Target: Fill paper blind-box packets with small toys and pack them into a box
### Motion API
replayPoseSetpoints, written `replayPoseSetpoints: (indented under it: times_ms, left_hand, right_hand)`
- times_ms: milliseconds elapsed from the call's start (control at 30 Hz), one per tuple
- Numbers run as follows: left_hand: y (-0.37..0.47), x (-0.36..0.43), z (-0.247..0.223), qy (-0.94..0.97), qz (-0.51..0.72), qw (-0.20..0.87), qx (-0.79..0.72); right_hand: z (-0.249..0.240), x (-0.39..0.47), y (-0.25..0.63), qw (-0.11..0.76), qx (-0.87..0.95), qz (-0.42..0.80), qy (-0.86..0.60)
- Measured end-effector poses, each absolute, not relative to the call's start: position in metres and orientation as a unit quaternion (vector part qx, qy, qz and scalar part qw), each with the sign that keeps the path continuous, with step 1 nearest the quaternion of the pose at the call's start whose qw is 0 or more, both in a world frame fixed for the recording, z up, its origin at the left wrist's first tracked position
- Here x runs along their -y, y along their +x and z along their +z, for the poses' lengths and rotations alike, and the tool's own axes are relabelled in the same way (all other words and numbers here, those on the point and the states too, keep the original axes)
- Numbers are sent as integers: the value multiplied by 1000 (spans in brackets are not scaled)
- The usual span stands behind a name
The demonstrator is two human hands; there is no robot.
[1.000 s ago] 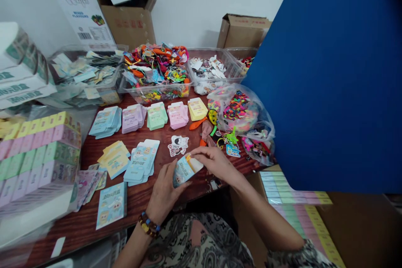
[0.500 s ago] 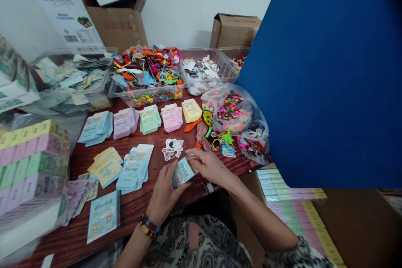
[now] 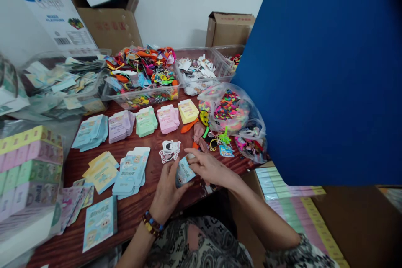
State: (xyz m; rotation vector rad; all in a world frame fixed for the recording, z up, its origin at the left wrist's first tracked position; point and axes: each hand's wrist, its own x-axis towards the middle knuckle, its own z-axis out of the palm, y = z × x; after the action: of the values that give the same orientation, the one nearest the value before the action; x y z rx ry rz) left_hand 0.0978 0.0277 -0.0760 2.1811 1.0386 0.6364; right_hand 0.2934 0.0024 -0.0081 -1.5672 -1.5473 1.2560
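Note:
My left hand (image 3: 166, 190) holds a small blue printed carton (image 3: 184, 172) tilted over the table's front edge, fingers on one side and thumb on the other. The fingers of my right hand (image 3: 211, 168) are closed at the carton's upper end, and they hide part of it. Just beyond lie white-edged stickers (image 3: 171, 147). To the left is a stack of flat blue cartons (image 3: 132, 172), with yellow-and-blue cards (image 3: 102, 172) beside it. Nearer me on the left lies a larger blue box (image 3: 99, 222).
Flat carton stacks in blue (image 3: 90, 132), purple, green, pink and yellow form a row. Behind stand clear bins of small toys (image 3: 141, 73). Bagged toys (image 3: 232, 111) lie right, by a blue panel (image 3: 323, 75). Wrapped boxes (image 3: 29, 171) stand left.
My right fingers have shifted slightly at the carton's upper end, covering more of it. The whole view has moved a little, and the table items otherwise lie as before.

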Motion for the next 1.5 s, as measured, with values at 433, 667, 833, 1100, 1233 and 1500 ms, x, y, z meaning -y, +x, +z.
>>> replayPoseSetpoints:
  times_ms: [433, 667, 833, 1100, 1233, 1500]
  left_hand:
    - [96, -36, -84, 823, 232, 310, -415]
    - [95, -34, -87, 808, 240, 317, -435]
    - [86, -35, -85, 791, 246, 327, -455]
    - [96, -35, -79, 783, 235, 369, -442]
    - [101, -34, -70, 784, 234, 378, -434]
    - [91, -36, -73, 782, 238, 360, -450]
  right_hand:
    - [-10, -29, 382, 396, 500, 347, -687]
    - [-21, -115, 469, 193, 490, 157, -836]
    - [-36, -138, 479, 89, 514, 197, -830]
    - [-39, -124, 506, 130, 528, 201, -815]
    - [-44, -131, 500, 118, 533, 209, -811]
    - [-56, -142, 497, 179, 531, 213, -800]
